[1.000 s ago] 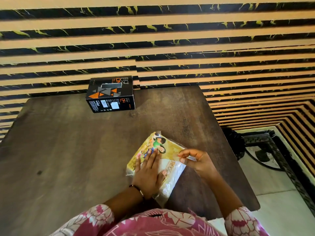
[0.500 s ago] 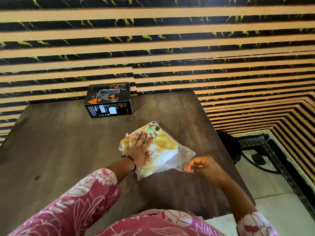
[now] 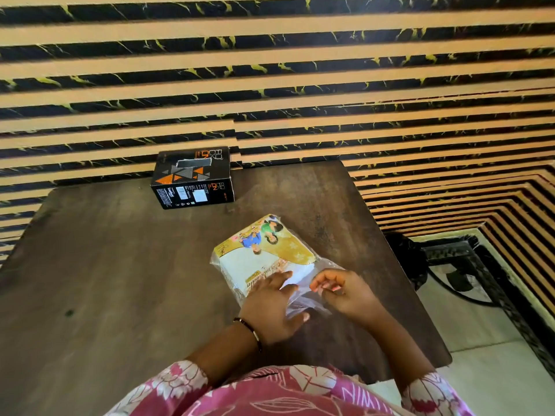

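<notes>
A flat yellow and white packet point(image 3: 264, 250) in a clear plastic bag lies on the dark wooden table point(image 3: 120, 265), right of the middle. My left hand point(image 3: 271, 307) rests flat on the bag's near end, fingers straight and pointing toward the wall. My right hand point(image 3: 342, 291) is at the bag's loose near-right corner, fingertips curled together and pinching the clear plastic.
A black box point(image 3: 192, 178) with orange triangles stands at the table's far edge against the striped wall. Right of the table the floor is lower, with a black metal stand point(image 3: 444, 259) on it. The table's right edge runs close to my right forearm.
My left hand slid from the packet's middle back to its near end. My right hand came in from the right and took hold of the bag's loose plastic. The packet sits nearer me.
</notes>
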Demonstrator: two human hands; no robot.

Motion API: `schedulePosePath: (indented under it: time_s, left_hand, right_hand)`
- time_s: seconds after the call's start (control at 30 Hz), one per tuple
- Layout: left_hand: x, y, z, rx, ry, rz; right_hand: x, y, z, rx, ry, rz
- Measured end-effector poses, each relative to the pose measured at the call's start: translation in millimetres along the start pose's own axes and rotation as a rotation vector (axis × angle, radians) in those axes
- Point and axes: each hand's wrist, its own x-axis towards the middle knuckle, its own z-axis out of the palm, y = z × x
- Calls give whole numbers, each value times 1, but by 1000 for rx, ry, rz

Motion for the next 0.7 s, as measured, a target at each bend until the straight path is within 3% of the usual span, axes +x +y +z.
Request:
schedulePosePath:
  time_s: [0.17, 0.33, 0.4, 0.5, 0.6, 0.7]
  left_hand:
    - [-2, -7, -5, -159, 51, -74]
    - [-4, -3, -11, -150, 130, -111]
    - [-4, -2, -14, -176, 152, -99]
    - [-4, 0, -17, -208, 177, -92]
    - [-4, 0, -22, -214, 218, -71]
    - [-4, 2, -29, -203, 245, -39]
  right_hand:
    - [-10, -2, 8, -133, -37, 11]
    - [-17, 0, 21, -332, -55, -67]
    - [-19, 7, 29, -427, -101, -98]
    - [-19, 17, 36, -508, -231, -1]
    - [-13, 11, 35, -376, -210, 57]
    - [-2, -5, 35, -111, -64, 105]
